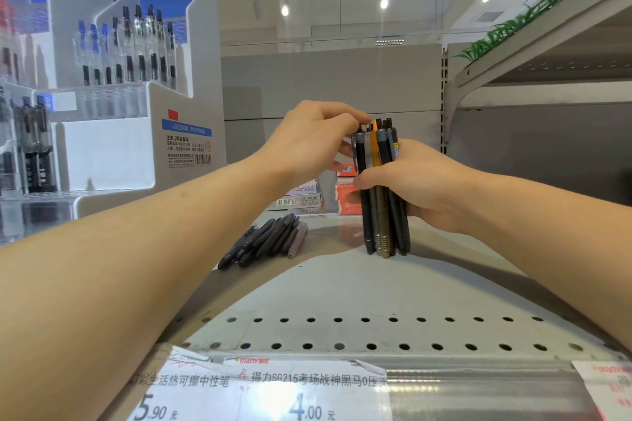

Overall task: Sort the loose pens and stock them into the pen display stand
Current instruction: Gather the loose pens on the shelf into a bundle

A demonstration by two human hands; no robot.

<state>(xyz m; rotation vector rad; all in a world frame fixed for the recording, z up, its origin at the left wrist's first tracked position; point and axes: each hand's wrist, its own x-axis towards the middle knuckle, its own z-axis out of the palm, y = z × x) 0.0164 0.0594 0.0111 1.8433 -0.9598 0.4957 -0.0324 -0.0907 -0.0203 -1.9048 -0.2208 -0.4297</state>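
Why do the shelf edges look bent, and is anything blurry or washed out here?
Head view: wide-angle lens bows the shelf and stretches both forearms; glare whitens the price labels; the pen display stand at left looks soft and hazy; ceiling lights flare.

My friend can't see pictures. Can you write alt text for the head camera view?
A person's right hand grips an upright bundle of mostly black pens on a grey metal shelf, while the left hand pinches their tops. More dark pens lie nearby; a white pen display stand stands left.
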